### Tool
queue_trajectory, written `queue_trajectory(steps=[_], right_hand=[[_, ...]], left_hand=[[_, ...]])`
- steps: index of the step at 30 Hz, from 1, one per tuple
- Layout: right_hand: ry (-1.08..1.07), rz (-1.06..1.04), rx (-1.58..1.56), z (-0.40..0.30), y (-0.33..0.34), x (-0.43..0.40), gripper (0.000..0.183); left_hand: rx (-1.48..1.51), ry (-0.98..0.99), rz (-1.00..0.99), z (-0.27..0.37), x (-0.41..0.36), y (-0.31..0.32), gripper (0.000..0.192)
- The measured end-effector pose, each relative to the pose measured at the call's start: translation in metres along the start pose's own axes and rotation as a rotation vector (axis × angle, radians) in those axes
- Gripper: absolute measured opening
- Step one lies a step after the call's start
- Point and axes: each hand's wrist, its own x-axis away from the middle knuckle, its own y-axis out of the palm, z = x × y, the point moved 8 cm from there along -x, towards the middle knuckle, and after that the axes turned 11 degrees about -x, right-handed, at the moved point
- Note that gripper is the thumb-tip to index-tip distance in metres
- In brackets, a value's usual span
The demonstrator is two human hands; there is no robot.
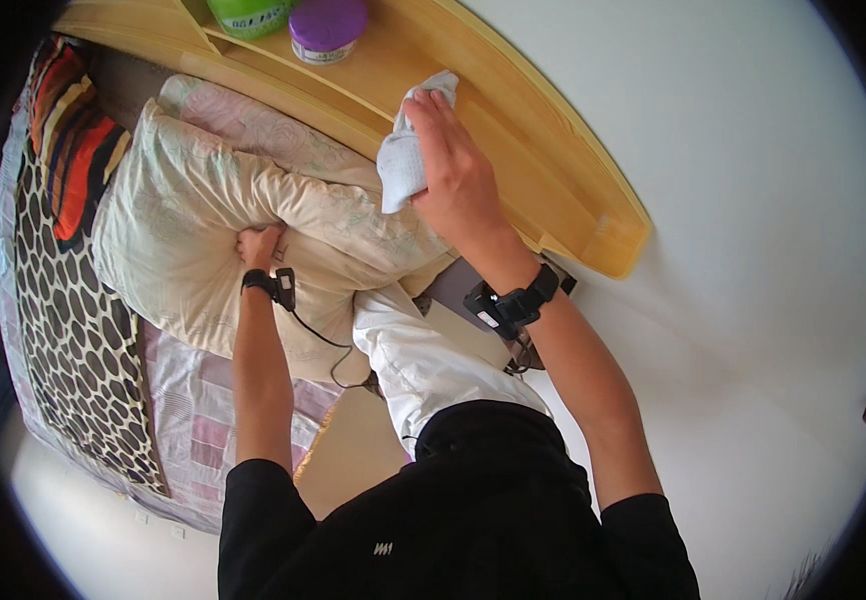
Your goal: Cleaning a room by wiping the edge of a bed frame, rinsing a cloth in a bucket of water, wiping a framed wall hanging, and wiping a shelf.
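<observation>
My right hand (455,169) holds a folded, light grey-white cloth (401,161) over the yellow wooden headboard shelf (508,142). Whether the cloth touches the wood I cannot tell. Lower and to the left, my left hand (259,246) presses down into a cream pillow (178,202) with a faint floral print, its fingers partly sunk in the fabric. Each wrist wears a black strap with a small device and a cable. A purple-lidded jar (328,30) and a green container (249,16) stand on the shelf, up and left of the cloth.
Another floral pillow (253,124) lies against the headboard. On the bed are a striped orange and black cloth (80,157), a black-and-cream patterned cover (80,337) and a checked bedspread (208,420). My knee in white trousers (418,352) is against the pillow's edge. A white wall (725,225) stands at right.
</observation>
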Motion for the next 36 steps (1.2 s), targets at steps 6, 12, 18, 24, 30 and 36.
queue_trajectory(steps=[6, 12, 18, 24, 30, 36], right_hand=[[0.008, -0.013, 0.035, -0.001, -0.009, 0.007, 0.062], [-0.019, -0.035, 0.187, -0.008, 0.01, -0.001, 0.052], [-0.177, -0.106, 0.261, -0.032, 0.033, -0.035, 0.05], [-0.101, -0.268, 0.222, -0.038, 0.03, -0.032, 0.068], [-0.032, -0.506, 0.184, -0.033, 0.034, -0.033, 0.078], [0.015, -0.486, 0.021, -0.012, 0.022, -0.036, 0.055]], left_hand=[[0.003, -0.017, 0.053, 0.011, 0.022, -0.003, 0.103], [-0.013, -0.092, 0.072, -0.001, 0.026, -0.002, 0.087], [0.044, -0.098, 0.17, 0.004, 0.039, -0.011, 0.075], [0.04, -0.105, 0.218, 0.002, 0.038, -0.014, 0.075], [0.101, -0.03, 0.266, 0.008, 0.049, -0.019, 0.067], [0.998, 0.769, 0.256, 0.129, 0.215, -0.085, 0.022]])
